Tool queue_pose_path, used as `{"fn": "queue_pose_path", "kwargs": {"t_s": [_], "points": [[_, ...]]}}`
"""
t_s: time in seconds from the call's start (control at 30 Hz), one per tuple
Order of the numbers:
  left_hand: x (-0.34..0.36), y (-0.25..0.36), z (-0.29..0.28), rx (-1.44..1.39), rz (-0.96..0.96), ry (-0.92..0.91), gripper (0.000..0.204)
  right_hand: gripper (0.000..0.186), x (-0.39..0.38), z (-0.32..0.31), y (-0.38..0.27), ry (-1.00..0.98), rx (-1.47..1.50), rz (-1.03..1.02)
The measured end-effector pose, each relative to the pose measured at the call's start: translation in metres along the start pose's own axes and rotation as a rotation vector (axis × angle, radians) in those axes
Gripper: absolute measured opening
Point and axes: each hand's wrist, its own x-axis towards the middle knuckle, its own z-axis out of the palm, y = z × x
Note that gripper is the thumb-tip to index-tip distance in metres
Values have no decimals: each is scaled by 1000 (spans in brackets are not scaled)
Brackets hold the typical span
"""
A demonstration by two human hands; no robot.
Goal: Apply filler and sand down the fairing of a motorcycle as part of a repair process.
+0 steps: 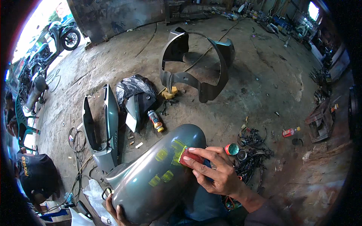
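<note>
A glossy grey-green motorcycle fender (147,188) lies across my lap, with several yellow-green putty patches (161,154) on its upper surface. My left hand (117,211) grips its near left edge; the thumb side is partly hidden beneath the panel. Between the fingers and thumb of my right hand (215,169) is a flat red putty spreader (191,158). Its left edge carries yellow-green putty and touches the fender beside the largest patch. Just beyond my right hand stands a small open red tin (231,149) with green inside, next to a round dark lid (241,154).
Tangled black wiring (250,169) lies to the right, near a red bottle (290,132) and a wooden stool (320,118). Ahead are a large curved panel (222,81), a side fairing (109,116) and a dark bottle (155,120). A person (37,175) sits at left; motorcycles (62,35) stand behind.
</note>
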Motion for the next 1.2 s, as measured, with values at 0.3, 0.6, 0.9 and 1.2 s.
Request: {"fn": "queue_pose_path", "kwargs": {"t_s": [0.3, 0.6, 0.9, 1.2], "points": [[29, 34, -13, -93, -24, 17, 134, 50, -18, 3, 0, 21, 0, 47], [19, 18, 2, -38, -32, -20, 136, 40, -32, 8, 2, 89, 7, 85], [10, 5, -5, 14, 24, -32, 135, 44, -16, -14, 7, 109, -20, 66], [27, 30, -12, -65, 27, 34, 129, 45, 3, 2, 15, -11, 25, -49]]}}
